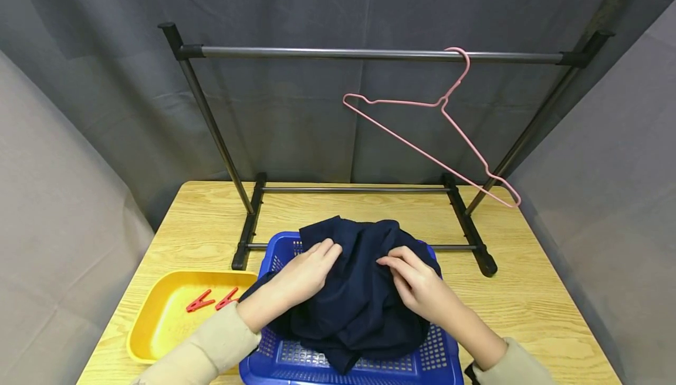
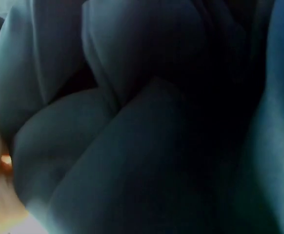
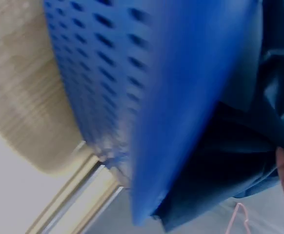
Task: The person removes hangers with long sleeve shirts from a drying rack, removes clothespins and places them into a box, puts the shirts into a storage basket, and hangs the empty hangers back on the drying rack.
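A dark navy piece of clothing [image 1: 359, 303] lies bunched in a blue plastic basket [image 1: 348, 375], its folds spilling over the far rim and the left side. My left hand [image 1: 306, 270] pinches the cloth at its upper left with curled fingers; the fingertips are partly hidden. On the right side of the bundle, my right hand [image 1: 417, 285] pinches a fold between thumb and fingers. Close folds of the navy cloth [image 2: 108, 146] fill the left wrist view, with part of a hand at its left edge. The right wrist view shows the basket's perforated wall [image 3: 103, 63] beside the cloth.
A black and grey metal rack [image 1: 327, 53] stands behind the basket, with a pink hanger [image 1: 412, 103] hooked on its bar towards the right. Left of the basket is a yellow tray [image 1: 174, 326] holding red clothespins [image 1: 200, 301]. Grey curtains surround the wooden table [image 1: 528, 314].
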Demonstrator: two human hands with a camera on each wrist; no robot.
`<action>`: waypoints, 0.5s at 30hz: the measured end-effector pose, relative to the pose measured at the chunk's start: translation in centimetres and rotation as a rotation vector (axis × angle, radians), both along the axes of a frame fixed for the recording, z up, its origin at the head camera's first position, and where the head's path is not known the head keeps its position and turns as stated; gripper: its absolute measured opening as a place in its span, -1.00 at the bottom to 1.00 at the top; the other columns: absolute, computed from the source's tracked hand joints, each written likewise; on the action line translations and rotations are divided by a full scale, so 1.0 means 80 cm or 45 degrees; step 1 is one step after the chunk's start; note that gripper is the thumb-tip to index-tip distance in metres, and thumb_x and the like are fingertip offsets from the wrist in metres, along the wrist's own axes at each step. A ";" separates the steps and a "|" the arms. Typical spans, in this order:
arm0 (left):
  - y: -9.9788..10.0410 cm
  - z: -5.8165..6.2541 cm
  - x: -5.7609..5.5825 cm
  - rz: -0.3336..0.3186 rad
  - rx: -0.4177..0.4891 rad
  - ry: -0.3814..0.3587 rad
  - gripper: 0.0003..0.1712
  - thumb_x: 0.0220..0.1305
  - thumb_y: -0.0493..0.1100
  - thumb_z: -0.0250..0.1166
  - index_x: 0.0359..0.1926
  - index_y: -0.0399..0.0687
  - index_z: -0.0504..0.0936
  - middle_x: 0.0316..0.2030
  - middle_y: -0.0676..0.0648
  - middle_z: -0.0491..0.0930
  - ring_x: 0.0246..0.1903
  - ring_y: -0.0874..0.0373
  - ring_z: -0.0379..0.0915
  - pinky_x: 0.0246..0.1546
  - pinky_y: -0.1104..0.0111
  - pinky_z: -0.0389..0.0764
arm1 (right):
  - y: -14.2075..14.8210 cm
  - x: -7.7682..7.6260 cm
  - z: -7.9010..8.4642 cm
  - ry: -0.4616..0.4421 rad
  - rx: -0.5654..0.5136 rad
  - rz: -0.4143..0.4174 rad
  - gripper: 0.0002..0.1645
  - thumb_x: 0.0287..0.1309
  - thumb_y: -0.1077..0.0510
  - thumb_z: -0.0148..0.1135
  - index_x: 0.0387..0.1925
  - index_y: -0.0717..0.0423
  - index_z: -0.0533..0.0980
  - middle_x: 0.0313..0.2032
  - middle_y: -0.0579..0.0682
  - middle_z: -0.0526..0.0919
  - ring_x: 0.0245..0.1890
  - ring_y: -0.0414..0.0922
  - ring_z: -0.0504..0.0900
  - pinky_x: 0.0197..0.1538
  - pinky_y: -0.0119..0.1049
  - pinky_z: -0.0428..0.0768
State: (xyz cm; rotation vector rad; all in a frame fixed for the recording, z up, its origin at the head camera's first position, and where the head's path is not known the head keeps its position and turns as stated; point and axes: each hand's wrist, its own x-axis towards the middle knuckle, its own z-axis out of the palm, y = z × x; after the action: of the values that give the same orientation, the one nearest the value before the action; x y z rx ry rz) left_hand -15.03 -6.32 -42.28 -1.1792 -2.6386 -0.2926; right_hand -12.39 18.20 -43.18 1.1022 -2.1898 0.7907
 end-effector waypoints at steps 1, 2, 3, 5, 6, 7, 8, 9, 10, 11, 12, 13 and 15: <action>0.000 -0.003 -0.001 0.002 -0.035 -0.016 -0.78 0.18 -0.37 0.12 -0.15 -0.16 0.36 -0.25 -0.08 0.40 -0.30 0.09 0.41 -0.34 0.35 0.54 | 0.001 -0.001 -0.004 -0.043 0.041 -0.019 -0.76 0.13 0.38 0.05 -0.17 0.21 0.54 -0.22 0.01 0.48 -0.30 -0.17 0.48 -0.27 -0.45 0.46; 0.001 -0.006 -0.003 0.001 -0.071 -0.040 -0.81 0.21 -0.32 0.12 -0.14 -0.14 0.36 -0.26 -0.08 0.39 -0.31 0.09 0.40 -0.37 0.34 0.53 | 0.003 -0.002 -0.008 -0.082 0.092 -0.048 -0.73 0.07 0.40 0.11 -0.16 0.19 0.53 -0.21 0.00 0.48 -0.28 -0.17 0.48 -0.24 -0.41 0.48; 0.001 -0.008 -0.004 0.001 -0.110 -0.073 -0.81 0.25 -0.26 0.12 -0.12 -0.12 0.37 -0.25 -0.06 0.38 -0.31 0.10 0.39 -0.37 0.33 0.53 | 0.004 -0.003 -0.011 -0.119 0.148 -0.080 -0.69 0.01 0.41 0.17 -0.14 0.18 0.53 -0.19 -0.01 0.48 -0.26 -0.17 0.48 -0.21 -0.37 0.49; 0.001 -0.011 -0.005 0.005 -0.181 -0.171 -0.72 0.29 -0.09 0.11 -0.02 -0.06 0.36 -0.20 -0.05 0.36 -0.27 0.09 0.38 -0.33 0.28 0.52 | 0.005 -0.005 -0.018 -0.165 0.268 -0.151 -0.62 -0.07 0.36 0.29 -0.12 0.13 0.53 -0.15 -0.01 0.47 -0.19 -0.13 0.48 -0.12 -0.25 0.49; 0.000 -0.012 -0.006 0.012 -0.214 -0.232 -0.64 0.29 0.00 0.10 0.04 -0.02 0.35 -0.15 -0.04 0.36 -0.22 0.08 0.38 -0.28 0.24 0.52 | 0.006 -0.006 -0.022 -0.191 0.329 -0.183 -0.59 -0.07 0.30 0.32 -0.09 0.11 0.53 -0.12 0.00 0.47 -0.14 -0.11 0.48 -0.06 -0.18 0.48; 0.000 -0.013 -0.006 0.021 -0.246 -0.295 -0.55 0.28 0.09 0.09 0.11 0.03 0.33 -0.09 -0.04 0.35 -0.16 0.06 0.38 -0.23 0.19 0.51 | 0.007 -0.007 -0.026 -0.217 0.385 -0.212 -0.55 -0.08 0.24 0.35 -0.06 0.08 0.52 -0.07 0.02 0.46 -0.08 -0.07 0.46 -0.02 -0.10 0.45; 0.000 -0.014 -0.006 0.030 -0.282 -0.355 -0.47 0.25 0.15 0.10 0.17 0.07 0.29 -0.02 -0.05 0.34 -0.10 0.05 0.36 -0.18 0.15 0.50 | 0.008 -0.007 -0.029 -0.238 0.434 -0.233 -0.50 -0.10 0.18 0.38 -0.02 0.06 0.50 -0.02 0.04 0.44 -0.03 -0.03 0.45 0.01 -0.03 0.42; 0.000 -0.015 -0.006 0.041 -0.315 -0.412 -0.38 0.21 0.20 0.11 0.23 0.12 0.25 0.07 -0.05 0.31 -0.02 0.03 0.34 -0.12 0.10 0.47 | 0.009 -0.008 -0.033 -0.261 0.472 -0.242 -0.44 -0.11 0.13 0.40 0.02 0.04 0.48 0.03 0.06 0.42 0.02 0.00 0.42 0.03 0.04 0.39; 0.000 -0.016 -0.006 0.054 -0.343 -0.467 -0.31 0.18 0.24 0.13 0.27 0.15 0.21 0.14 -0.06 0.27 0.04 -0.01 0.31 -0.07 0.04 0.44 | 0.010 -0.008 -0.037 -0.284 0.504 -0.245 -0.38 -0.13 0.09 0.41 0.06 0.02 0.46 0.08 0.08 0.39 0.07 0.04 0.39 0.05 0.09 0.36; 0.001 -0.018 -0.007 0.070 -0.371 -0.516 -0.26 0.14 0.26 0.15 0.29 0.18 0.18 0.20 -0.07 0.23 0.10 -0.03 0.27 -0.04 0.00 0.41 | 0.012 -0.009 -0.041 -0.308 0.530 -0.240 -0.31 -0.15 0.06 0.43 0.10 0.00 0.43 0.13 0.10 0.36 0.11 0.07 0.36 0.05 0.13 0.34; 0.002 -0.019 -0.007 0.087 -0.403 -0.551 -0.21 0.11 0.29 0.17 0.31 0.21 0.15 0.24 -0.08 0.19 0.15 -0.06 0.24 -0.01 -0.03 0.38 | 0.013 -0.009 -0.045 -0.332 0.555 -0.235 -0.25 -0.17 0.02 0.44 0.14 -0.01 0.40 0.17 0.11 0.32 0.14 0.08 0.33 0.05 0.16 0.33; 0.004 -0.021 -0.007 0.105 -0.433 -0.584 -0.18 0.08 0.30 0.19 0.33 0.23 0.13 0.28 -0.09 0.16 0.18 -0.08 0.21 0.01 -0.06 0.36 | 0.013 -0.009 -0.049 -0.357 0.577 -0.227 -0.20 -0.18 -0.01 0.44 0.17 -0.02 0.37 0.20 0.12 0.29 0.16 0.09 0.32 0.04 0.17 0.34; 0.008 -0.027 -0.007 0.145 -0.503 -0.634 -0.13 0.04 0.31 0.21 0.34 0.27 0.10 0.33 -0.10 0.09 0.23 -0.11 0.14 0.03 -0.11 0.32 | 0.014 -0.009 -0.057 -0.419 0.624 -0.210 -0.14 -0.18 -0.05 0.44 0.22 -0.02 0.32 0.24 0.14 0.24 0.19 0.11 0.29 0.03 0.19 0.35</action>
State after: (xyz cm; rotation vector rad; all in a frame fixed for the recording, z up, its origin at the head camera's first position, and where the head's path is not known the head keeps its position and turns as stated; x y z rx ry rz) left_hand -15.62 -5.67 -44.41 -1.1775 -3.3023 -0.0424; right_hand -13.14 19.32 -47.72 1.0456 -2.8109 0.3877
